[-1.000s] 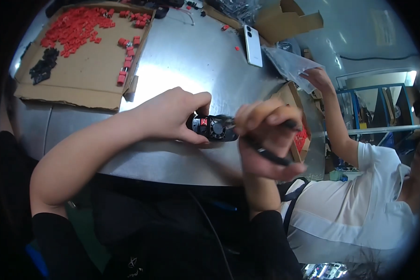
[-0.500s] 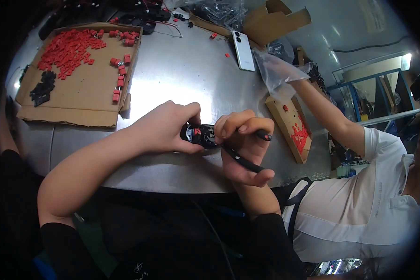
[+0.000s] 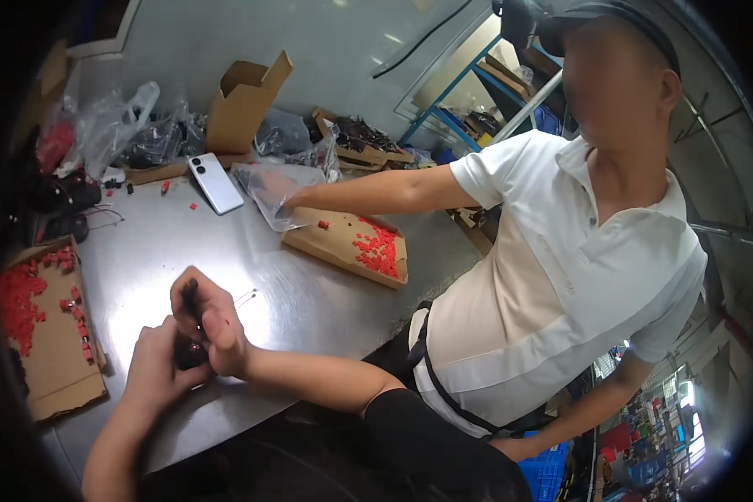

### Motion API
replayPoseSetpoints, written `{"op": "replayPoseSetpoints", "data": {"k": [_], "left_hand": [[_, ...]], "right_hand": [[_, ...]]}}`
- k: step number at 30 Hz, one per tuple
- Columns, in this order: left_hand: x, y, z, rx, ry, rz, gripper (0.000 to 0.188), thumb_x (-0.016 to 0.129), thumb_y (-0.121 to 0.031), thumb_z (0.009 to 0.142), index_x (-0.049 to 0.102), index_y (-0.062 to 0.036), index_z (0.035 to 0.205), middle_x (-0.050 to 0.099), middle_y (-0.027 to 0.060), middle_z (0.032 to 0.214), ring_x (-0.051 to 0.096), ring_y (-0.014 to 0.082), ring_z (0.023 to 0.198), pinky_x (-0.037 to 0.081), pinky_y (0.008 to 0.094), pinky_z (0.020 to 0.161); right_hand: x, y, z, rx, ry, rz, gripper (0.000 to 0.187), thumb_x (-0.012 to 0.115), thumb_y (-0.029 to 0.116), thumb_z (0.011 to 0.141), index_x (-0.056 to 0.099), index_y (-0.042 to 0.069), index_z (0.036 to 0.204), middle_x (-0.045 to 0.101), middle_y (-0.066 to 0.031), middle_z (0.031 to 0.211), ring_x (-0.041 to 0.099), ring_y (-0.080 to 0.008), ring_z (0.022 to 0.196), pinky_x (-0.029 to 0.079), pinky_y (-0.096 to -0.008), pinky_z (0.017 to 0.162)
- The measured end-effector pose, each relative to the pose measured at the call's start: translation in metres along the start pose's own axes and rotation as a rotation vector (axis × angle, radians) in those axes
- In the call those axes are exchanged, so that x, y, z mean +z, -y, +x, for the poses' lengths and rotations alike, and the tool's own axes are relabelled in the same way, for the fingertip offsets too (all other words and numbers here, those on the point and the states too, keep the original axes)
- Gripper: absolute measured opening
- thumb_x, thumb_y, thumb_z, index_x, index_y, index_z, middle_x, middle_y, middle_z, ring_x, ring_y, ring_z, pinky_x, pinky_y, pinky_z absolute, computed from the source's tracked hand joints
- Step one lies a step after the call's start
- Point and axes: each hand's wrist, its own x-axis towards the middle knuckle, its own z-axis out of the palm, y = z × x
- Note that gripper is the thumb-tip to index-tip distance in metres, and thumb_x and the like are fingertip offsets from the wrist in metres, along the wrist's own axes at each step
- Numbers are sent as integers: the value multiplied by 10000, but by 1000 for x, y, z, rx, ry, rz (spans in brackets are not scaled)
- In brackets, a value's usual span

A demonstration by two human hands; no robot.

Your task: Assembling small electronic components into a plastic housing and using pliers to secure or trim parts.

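Note:
My left hand is closed around a small black housing, held just above the metal table near its front edge. Against it, my right hand grips black-handled pliers, one handle showing past the curled fingers. The jaws of the pliers are hidden between my hands, and so is most of the housing. To my left lies a cardboard tray of small red parts, with red fittings along its right side.
A co-worker in a white shirt stands at the right, one hand inside a clear plastic bag. Below that arm lies a shallow cardboard box with red pieces. Behind are a white phone, an open carton and bagged parts.
My view has swung up and to the right, bringing the co-worker's upper body into sight. Both my hands still hold the housing and pliers together, and the pliers' handles now look closer together.

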Motion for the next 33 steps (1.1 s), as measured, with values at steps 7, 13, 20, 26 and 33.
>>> {"op": "replayPoseSetpoints", "data": {"k": [7, 13, 20, 26, 33], "left_hand": [[1, 12, 1, 76, -84, 181, 530, 894, -174, 624, 611, -19, 1043, 728, 155, 862, 744, 323, 822, 574, 388, 728], [-29, 16, -4, -40, 148, -169, 496, 874, -218, 797, 622, -13, 1172, 730, 136, 1000, 717, 215, 920, 568, 346, 798], [-38, 4, 0, -64, -68, -922, 606, 761, -379, 930, 527, -96, 1412, 637, 31, 1032, 658, 109, 931, 560, 268, 806], [-52, -1, -3, -344, -27, -1242, 489, 453, -439, 1087, 540, -50, 1369, 669, 95, 1039, 730, 260, 783, 630, 431, 764], [-46, -2, -8, -392, 144, -922, 586, 573, -515, 1031, 520, -74, 1412, 702, 98, 1117, 727, 184, 951, 613, 322, 793]], "right_hand": [[0, -10, -21, -252, 123, -103, 698, 586, 676, 808, 511, 14, 1019, 473, -13, 813, 416, -115, 665, 329, -270, 613], [-40, 17, -6, -223, 47, -95, 925, 502, 859, 855, 498, -12, 1166, 525, -72, 956, 473, -103, 728, 369, -230, 619], [-31, 20, 5, 300, 147, -347, 319, 756, 170, 925, 540, 47, 1125, 579, 18, 906, 529, -39, 791, 454, -240, 694], [-28, 36, 0, 451, 170, -179, 371, 728, 277, 963, 531, 52, 1183, 586, 5, 931, 539, -53, 767, 447, -224, 670], [-32, 24, 4, 586, 284, 52, 461, 737, 250, 956, 518, 53, 1310, 622, -23, 946, 595, -73, 735, 478, -246, 616]]}}
